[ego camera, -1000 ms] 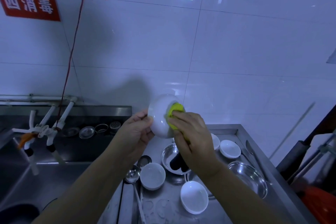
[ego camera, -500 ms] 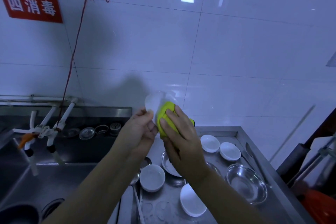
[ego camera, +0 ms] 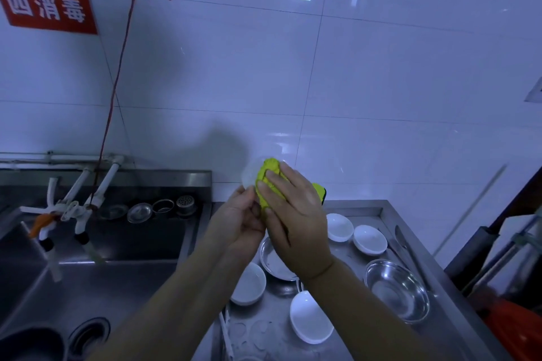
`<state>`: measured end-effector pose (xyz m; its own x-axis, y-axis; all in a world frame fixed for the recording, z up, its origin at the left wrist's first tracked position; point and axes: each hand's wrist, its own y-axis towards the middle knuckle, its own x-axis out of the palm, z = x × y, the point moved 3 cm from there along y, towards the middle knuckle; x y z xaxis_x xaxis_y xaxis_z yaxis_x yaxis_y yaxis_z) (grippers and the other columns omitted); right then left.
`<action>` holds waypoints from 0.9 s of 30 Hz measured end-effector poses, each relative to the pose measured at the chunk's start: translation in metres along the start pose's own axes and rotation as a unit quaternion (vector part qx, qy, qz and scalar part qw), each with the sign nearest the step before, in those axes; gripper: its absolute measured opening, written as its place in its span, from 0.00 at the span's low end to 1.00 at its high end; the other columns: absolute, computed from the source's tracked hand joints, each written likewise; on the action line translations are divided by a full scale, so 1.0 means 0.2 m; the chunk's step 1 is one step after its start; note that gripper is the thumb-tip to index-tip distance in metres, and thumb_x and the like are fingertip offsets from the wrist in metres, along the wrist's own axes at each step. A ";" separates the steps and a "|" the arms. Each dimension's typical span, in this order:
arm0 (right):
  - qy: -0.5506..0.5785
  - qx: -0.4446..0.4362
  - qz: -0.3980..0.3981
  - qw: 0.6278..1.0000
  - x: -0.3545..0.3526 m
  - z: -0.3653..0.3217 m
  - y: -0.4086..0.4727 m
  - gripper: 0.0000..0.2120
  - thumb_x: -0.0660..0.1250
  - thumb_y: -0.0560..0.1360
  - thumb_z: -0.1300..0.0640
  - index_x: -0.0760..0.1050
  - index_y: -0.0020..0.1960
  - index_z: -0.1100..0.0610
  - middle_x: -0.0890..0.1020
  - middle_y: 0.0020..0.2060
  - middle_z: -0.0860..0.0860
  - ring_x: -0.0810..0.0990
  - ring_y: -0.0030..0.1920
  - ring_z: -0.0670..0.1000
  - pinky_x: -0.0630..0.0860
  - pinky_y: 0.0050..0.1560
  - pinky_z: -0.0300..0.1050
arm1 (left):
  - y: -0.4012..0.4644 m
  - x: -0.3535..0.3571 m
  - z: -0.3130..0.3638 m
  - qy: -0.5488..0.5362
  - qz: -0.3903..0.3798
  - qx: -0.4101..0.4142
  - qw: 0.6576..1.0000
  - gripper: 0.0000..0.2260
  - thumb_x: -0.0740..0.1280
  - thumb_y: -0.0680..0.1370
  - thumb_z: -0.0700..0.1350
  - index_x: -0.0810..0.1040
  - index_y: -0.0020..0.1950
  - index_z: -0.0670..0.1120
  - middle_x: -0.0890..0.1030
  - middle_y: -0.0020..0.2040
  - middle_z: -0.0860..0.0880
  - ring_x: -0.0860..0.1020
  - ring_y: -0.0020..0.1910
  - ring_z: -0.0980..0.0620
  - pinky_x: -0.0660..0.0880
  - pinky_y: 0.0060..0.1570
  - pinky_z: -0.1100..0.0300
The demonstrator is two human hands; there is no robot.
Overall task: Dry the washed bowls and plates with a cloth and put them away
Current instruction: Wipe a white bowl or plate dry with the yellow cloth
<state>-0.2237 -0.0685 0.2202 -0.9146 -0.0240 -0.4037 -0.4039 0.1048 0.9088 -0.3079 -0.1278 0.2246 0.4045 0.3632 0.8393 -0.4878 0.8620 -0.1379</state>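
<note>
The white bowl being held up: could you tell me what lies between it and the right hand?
In the head view, the yellow cloth lies between the right hand and the white bowl, pressed against the bowl, while the left hand holds it.

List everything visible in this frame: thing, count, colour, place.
Held bowl: 1, white, raised before the wall.
Cloth: 1, yellow-green, pressed on the held bowl.
White bowls: 4, on the steel counter.
Steel bowls: 2, silver, on the counter.
Sink: 1, steel, left.
Taps: white, over the sink.
Sign: 1, red, upper left wall.
Left hand: holding the bowl.
Right hand: pressing the cloth.
</note>
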 end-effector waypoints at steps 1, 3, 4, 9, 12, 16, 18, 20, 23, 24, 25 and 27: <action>0.003 0.000 0.007 1.000 -0.01 0.01 -0.02 0.15 0.59 0.77 0.61 0.79 0.59 0.62 0.77 0.62 0.57 0.69 0.69 0.58 0.67 0.66 0.59 | 0.00 0.00 0.00 -0.017 -0.001 -0.007 1.000 0.09 0.55 0.80 0.37 0.76 0.50 0.40 0.84 0.38 0.46 0.82 0.35 0.56 0.79 0.38 0.65; 0.018 0.026 0.042 0.999 -0.03 0.05 -0.07 0.15 0.58 0.78 0.61 0.77 0.61 0.60 0.76 0.63 0.58 0.68 0.70 0.59 0.66 0.68 0.59 | -0.01 0.00 0.00 -0.054 -0.003 -0.024 0.998 0.12 0.55 0.81 0.37 0.74 0.59 0.36 0.82 0.51 0.40 0.82 0.46 0.51 0.80 0.45 0.56; 0.028 0.049 0.064 0.996 -0.03 0.06 -0.09 0.15 0.57 0.78 0.62 0.75 0.62 0.59 0.75 0.63 0.58 0.67 0.70 0.60 0.66 0.69 0.57 | -0.01 0.00 0.00 -0.067 0.000 -0.032 0.997 0.13 0.55 0.81 0.37 0.72 0.63 0.36 0.79 0.57 0.38 0.80 0.53 0.48 0.78 0.49 0.52; 0.150 0.232 0.144 0.950 -0.04 0.10 -0.12 0.20 0.53 0.77 0.64 0.74 0.64 0.53 0.73 0.67 0.50 0.67 0.71 0.53 0.65 0.71 0.46 | -0.02 -0.02 -0.01 -0.082 0.000 -0.039 0.996 0.19 0.62 0.73 0.37 0.72 0.65 0.35 0.78 0.61 0.39 0.74 0.63 0.45 0.68 0.66 0.50; 0.271 0.361 0.177 0.875 -0.06 0.14 -0.09 0.21 0.53 0.76 0.63 0.77 0.63 0.54 0.78 0.63 0.47 0.73 0.66 0.50 0.70 0.66 0.48 | -0.01 -0.04 0.00 -0.018 -0.020 -0.011 1.000 0.18 0.61 0.75 0.39 0.73 0.64 0.36 0.79 0.60 0.41 0.75 0.63 0.47 0.68 0.65 0.51; 0.366 0.430 0.150 0.812 -0.10 0.17 -0.04 0.18 0.55 0.77 0.63 0.80 0.57 0.53 0.81 0.57 0.51 0.78 0.60 0.49 0.75 0.58 0.43 | 0.00 -0.05 0.04 0.129 -0.049 0.061 0.989 0.13 0.52 0.82 0.38 0.71 0.61 0.35 0.76 0.62 0.39 0.74 0.62 0.45 0.69 0.65 0.50; 0.369 0.425 0.125 0.817 -0.12 0.19 -0.02 0.17 0.55 0.77 0.65 0.81 0.55 0.55 0.82 0.55 0.51 0.79 0.57 0.48 0.76 0.54 0.38 | -0.02 -0.04 0.05 0.194 -0.061 0.089 0.975 0.12 0.51 0.82 0.37 0.74 0.53 0.38 0.80 0.53 0.41 0.78 0.52 0.50 0.75 0.54 0.58; 0.334 0.404 0.095 0.846 -0.14 0.20 0.01 0.17 0.56 0.75 0.63 0.81 0.55 0.56 0.82 0.54 0.49 0.79 0.57 0.47 0.75 0.55 0.37 | -0.03 -0.05 0.05 0.255 -0.081 0.113 0.957 0.12 0.52 0.81 0.36 0.75 0.49 0.38 0.79 0.48 0.41 0.77 0.48 0.50 0.74 0.50 0.60; 0.255 0.322 0.045 0.911 -0.17 0.19 0.05 0.18 0.56 0.74 0.65 0.81 0.56 0.58 0.81 0.55 0.49 0.77 0.59 0.47 0.73 0.57 0.39 | -0.02 -0.06 0.05 0.338 -0.079 0.140 0.927 0.12 0.55 0.80 0.37 0.79 0.47 0.43 0.79 0.45 0.41 0.75 0.46 0.48 0.70 0.50 0.53; 0.225 0.283 0.024 0.932 -0.16 0.17 0.06 0.18 0.57 0.74 0.65 0.81 0.56 0.58 0.81 0.56 0.49 0.77 0.60 0.48 0.73 0.59 0.42 | -0.02 -0.06 0.04 0.365 -0.074 0.151 0.916 0.13 0.57 0.80 0.37 0.80 0.45 0.46 0.80 0.43 0.44 0.75 0.44 0.49 0.70 0.49 0.53; 0.189 0.242 0.001 0.952 -0.16 0.15 0.07 0.17 0.58 0.75 0.63 0.81 0.56 0.58 0.80 0.57 0.49 0.76 0.62 0.50 0.72 0.61 0.45 | -0.02 -0.05 0.04 0.393 -0.076 0.163 0.902 0.13 0.58 0.80 0.38 0.81 0.45 0.48 0.81 0.42 0.46 0.76 0.43 0.51 0.70 0.47 0.55; 0.109 0.167 -0.034 0.979 -0.14 0.10 0.08 0.16 0.58 0.75 0.61 0.82 0.55 0.58 0.80 0.57 0.50 0.75 0.63 0.53 0.70 0.65 0.46 | -0.01 -0.04 0.02 0.441 -0.088 0.179 0.875 0.08 0.61 0.77 0.43 0.80 0.46 0.48 0.79 0.42 0.47 0.75 0.43 0.52 0.70 0.46 0.56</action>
<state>-0.2045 -0.0458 0.2428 -0.8830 -0.2503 -0.3969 -0.4683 0.4142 0.7805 -0.3122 -0.1341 0.2202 0.8606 0.5035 0.0765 -0.5048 0.8235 0.2590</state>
